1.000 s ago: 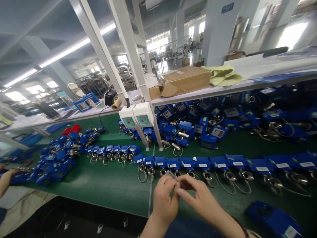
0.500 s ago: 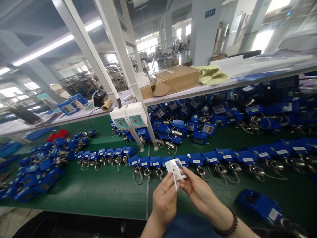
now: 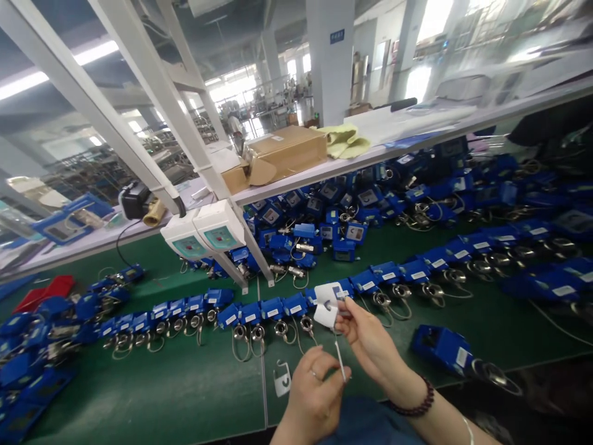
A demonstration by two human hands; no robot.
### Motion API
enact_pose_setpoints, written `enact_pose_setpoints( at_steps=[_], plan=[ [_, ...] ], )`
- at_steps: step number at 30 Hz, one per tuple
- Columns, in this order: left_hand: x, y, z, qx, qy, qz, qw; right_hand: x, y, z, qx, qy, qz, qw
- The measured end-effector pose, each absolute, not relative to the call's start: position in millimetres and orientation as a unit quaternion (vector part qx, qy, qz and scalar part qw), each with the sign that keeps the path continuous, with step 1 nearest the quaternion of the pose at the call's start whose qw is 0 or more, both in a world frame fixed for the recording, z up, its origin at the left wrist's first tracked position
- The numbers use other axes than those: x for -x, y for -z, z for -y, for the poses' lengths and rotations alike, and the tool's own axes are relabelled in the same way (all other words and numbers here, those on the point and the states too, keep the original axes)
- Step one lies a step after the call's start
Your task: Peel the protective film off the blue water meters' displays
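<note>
Between the thumb and fingers of my right hand (image 3: 370, 339) are thin white plates with cutouts (image 3: 326, 315); they fan apart, in front of the row of blue devices. My left hand (image 3: 317, 392) is lower and a little to the left, its fingertips closed on a thin white piece (image 3: 340, 357) seen nearly edge-on. Another white cutout plate (image 3: 282, 381) lies on the green tabletop (image 3: 194, 386), just left of my left hand. Off to the right of my right hand rests a single blue device (image 3: 442, 349) with a metal ring end.
A long row of blue devices (image 3: 282, 307) with metal rings and cables crosses the table. More blue devices (image 3: 296, 244) are heaped under the shelf (image 3: 287, 179). White control boxes (image 3: 204, 232) hang on the posts. A cardboard box (image 3: 287, 151) and yellow cloth (image 3: 345, 141) sit above.
My hands were together on the white plates; my left hand has drawn down and away with a thin white piece. A white plate now shows on the tabletop. The view has swung right.
</note>
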State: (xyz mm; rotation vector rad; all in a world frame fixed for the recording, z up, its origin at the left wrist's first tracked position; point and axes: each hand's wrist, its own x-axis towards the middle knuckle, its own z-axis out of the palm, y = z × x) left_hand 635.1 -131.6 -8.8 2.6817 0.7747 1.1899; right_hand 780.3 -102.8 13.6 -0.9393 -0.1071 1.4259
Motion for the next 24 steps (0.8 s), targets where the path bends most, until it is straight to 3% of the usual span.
enact_pose_setpoints(
  at_steps=[6, 9, 12, 15, 17, 20, 24],
  plan=[
    [-649.8, 54.3, 135.1, -0.932, -0.197, -0.206, 0.223, -813.1, 3.1, 96.4, 0.469, -0.514, 0.104, 0.711],
    [-670.6, 65.9, 130.3, -0.93, -0.017, -0.222, 0.291, -837.7, 10.9, 103.0, 0.566, -0.379, 0.18, 0.71],
    [-700.0, 49.0, 118.4, -0.897, 0.091, -0.324, 0.287, -862.2, 14.7, 123.0, 0.632, -0.156, 0.337, 0.68],
    [-730.6, 16.7, 104.6, -0.85, -0.035, -0.385, 0.358, -879.9, 19.7, 152.1, 0.606, 0.089, 0.522, 0.594],
    [-748.8, 0.1, 97.7, -0.793, -0.162, -0.392, 0.437, -886.6, 26.0, 171.1, 0.582, 0.179, 0.597, 0.522],
    [-771.5, -6.2, 91.9, -0.725, -0.209, -0.411, 0.512, -893.2, 36.8, 193.3, 0.593, 0.224, 0.622, 0.46],
    [-793.6, 5.1, 85.7, -0.737, -0.166, -0.409, 0.511, -908.0, 40.1, 211.7, 0.639, 0.142, 0.612, 0.445]
  ],
)
